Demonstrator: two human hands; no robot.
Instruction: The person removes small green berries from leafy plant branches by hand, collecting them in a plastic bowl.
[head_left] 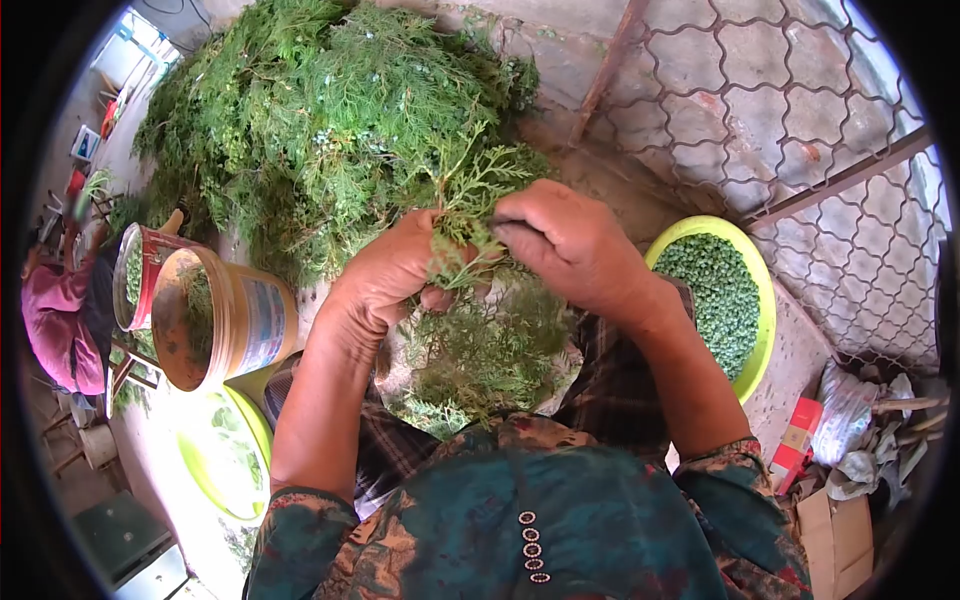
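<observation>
A leafy green conifer sprig (468,190) stands up out of my left hand (385,268), whose fingers are wrapped round its stem. My right hand (585,248) is beside the sprig with thumb and fingers pinched together; whatever lies between the fingertips is hidden. Below both hands, loose conifer foliage (490,350) is heaped between my knees. To the right stands a yellow-green basin (767,310) filled with small round green berries (708,295).
A big heap of conifer branches (320,120) lies ahead. On the left are a tan bucket (250,320), a red-and-white bucket (150,262) and another basin (250,420). A person in a purple top (65,320) sits beyond. Wire mesh (760,90) leans at right, near a red box (797,440).
</observation>
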